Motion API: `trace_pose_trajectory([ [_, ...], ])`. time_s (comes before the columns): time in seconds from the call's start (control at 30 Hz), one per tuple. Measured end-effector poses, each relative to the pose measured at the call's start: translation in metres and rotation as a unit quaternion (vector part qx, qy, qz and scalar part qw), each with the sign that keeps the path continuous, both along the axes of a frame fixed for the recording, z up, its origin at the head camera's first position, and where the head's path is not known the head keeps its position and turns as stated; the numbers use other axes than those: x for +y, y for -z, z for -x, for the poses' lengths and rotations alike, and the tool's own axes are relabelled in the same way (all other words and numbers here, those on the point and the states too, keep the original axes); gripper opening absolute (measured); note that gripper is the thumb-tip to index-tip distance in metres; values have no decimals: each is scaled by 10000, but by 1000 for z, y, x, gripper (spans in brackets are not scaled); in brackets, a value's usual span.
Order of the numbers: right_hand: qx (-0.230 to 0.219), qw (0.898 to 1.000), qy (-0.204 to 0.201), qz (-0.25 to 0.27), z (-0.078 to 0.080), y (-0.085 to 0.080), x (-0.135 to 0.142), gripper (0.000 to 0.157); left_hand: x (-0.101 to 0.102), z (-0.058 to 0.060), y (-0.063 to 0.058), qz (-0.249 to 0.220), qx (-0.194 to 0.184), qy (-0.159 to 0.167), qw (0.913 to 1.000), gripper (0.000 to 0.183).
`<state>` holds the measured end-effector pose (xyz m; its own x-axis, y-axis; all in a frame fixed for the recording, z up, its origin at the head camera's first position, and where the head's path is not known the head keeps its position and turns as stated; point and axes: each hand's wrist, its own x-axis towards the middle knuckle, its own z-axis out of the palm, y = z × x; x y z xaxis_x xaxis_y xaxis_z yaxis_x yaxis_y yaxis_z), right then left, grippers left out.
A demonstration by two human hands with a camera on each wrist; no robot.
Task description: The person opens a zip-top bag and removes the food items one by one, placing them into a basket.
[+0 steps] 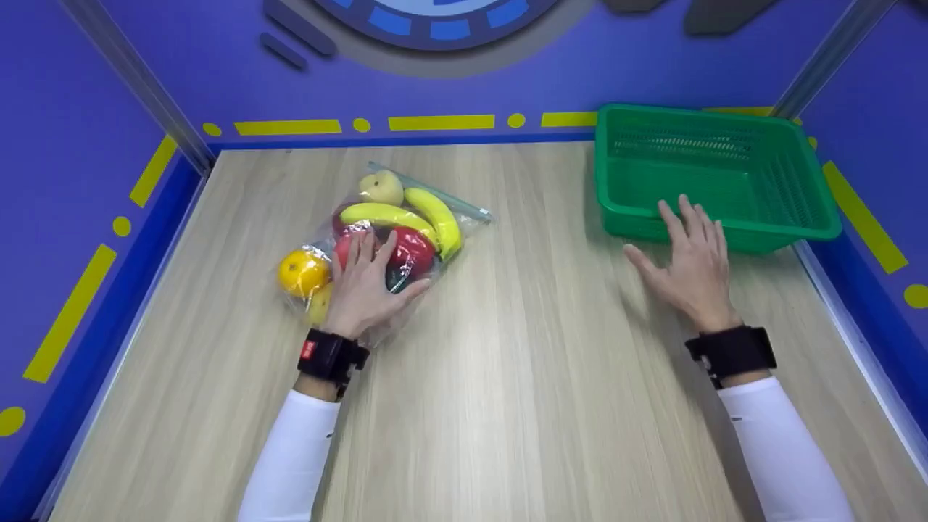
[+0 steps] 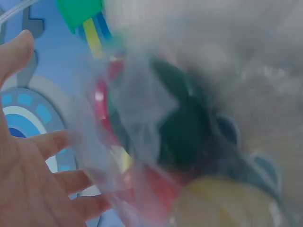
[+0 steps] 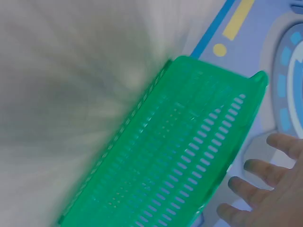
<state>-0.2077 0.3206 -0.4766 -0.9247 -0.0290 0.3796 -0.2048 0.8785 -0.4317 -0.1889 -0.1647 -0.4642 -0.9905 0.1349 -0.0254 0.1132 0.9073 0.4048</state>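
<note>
The table [image 1: 522, 406] carries both items. The green basket [image 1: 768, 230] stands at its far right corner. The bag [image 1: 467, 207] lies left of centre, well apart from the basket. My left hand [image 1: 362, 286] is spread over the bag, fingers apart; I cannot tell whether it touches. My right hand [image 1: 689, 268], also spread, is at the basket's near rim and grips nothing. I judge the step in hand as taking hold of the bag; the next move calls for a left grip. Inside the bag, the bananas [image 1: 377, 212] lie highest, the orange [image 1: 303, 272] leftmost.
</note>
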Motion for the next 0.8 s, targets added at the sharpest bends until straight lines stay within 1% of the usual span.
trace_pose_trajectory([
  [0.2, -70, 9999, 86, -110, 25, -2, 12, 87, -9, 21, 3, 59, -121, -111, 9998, 108],
  [0.33, -114, 9998, 159, -93, 37, 1, 19, 86, -15, 31, 6, 107, -178, -261, 9994, 110],
  [0.47, -94, 9995, 268, -104, 44, 7, 23, 80, -16, 35, 10, 238, -241, -338, 9989, 115],
  [0.6, -40, 9990, 409, -157, 47, 10, 25, 72, -13, 36, 11, 325, -245, -274, 9988, 118],
  [0.8, -2, 9988, 462, -151, 47, 12, 24, 72, -14, 35, 12, 564, -204, -146, 9981, 114],
])
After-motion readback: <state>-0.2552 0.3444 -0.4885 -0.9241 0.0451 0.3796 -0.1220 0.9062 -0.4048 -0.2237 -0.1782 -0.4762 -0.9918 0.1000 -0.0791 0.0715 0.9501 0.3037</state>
